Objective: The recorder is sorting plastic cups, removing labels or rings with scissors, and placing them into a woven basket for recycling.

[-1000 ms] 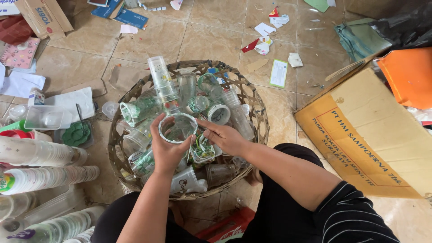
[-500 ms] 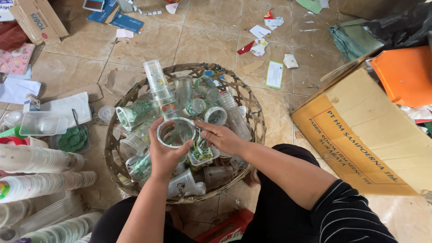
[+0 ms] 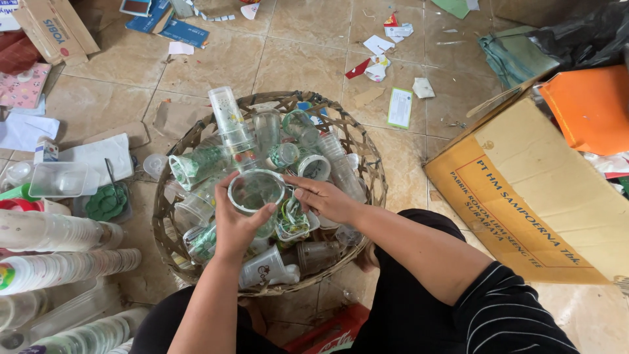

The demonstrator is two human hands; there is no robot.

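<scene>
Left hand (image 3: 237,226) is wrapped round a clear cup (image 3: 254,191), mouth up over the basket (image 3: 171,239); right hand (image 3: 325,198), fingers loose, rests on the cup's rim, steadying it.

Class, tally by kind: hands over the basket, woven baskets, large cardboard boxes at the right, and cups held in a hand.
Hands: 2, left hand and right hand
Woven basket: 1
Large cardboard box: 1
Held clear cup: 1
Total: 5

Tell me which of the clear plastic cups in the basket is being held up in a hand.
The clear cup gripped by the left hand, its open mouth facing the camera. The other cups lie loose in the woven basket; the right hand rests on them.
</scene>
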